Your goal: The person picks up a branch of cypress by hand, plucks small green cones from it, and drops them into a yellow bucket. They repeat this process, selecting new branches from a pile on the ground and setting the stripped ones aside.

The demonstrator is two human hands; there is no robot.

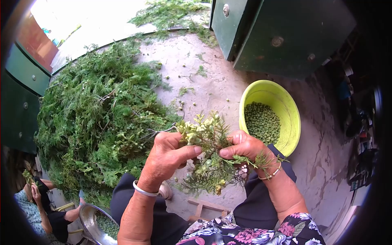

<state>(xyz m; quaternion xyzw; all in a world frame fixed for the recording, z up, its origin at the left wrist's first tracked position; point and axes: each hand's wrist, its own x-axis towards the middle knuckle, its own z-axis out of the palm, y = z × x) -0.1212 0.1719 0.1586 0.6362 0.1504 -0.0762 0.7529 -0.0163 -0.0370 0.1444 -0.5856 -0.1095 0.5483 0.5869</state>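
Observation:
Between my two hands, above my lap, is a leafy evergreen sprig (214, 163) with pale green cones clustered on it. My left hand (169, 153) is closed on the sprig's left side, thumb pressed near the cones. From the right, my right hand (247, 149) pinches the same sprig, thumb and fingers together; some foliage hangs over that wrist. A yellow-green bucket (290, 122) stands on the floor just beyond my right hand, partly filled with small green cones (261, 122).
A large heap of cut evergreen branches (102, 110) covers the floor at left. Loose cones and twigs lie on the concrete floor (216, 92). Green metal doors (281, 41) stand at the back right. At lower left, another person (36, 204) sits near a metal basin (92, 222) of cones.

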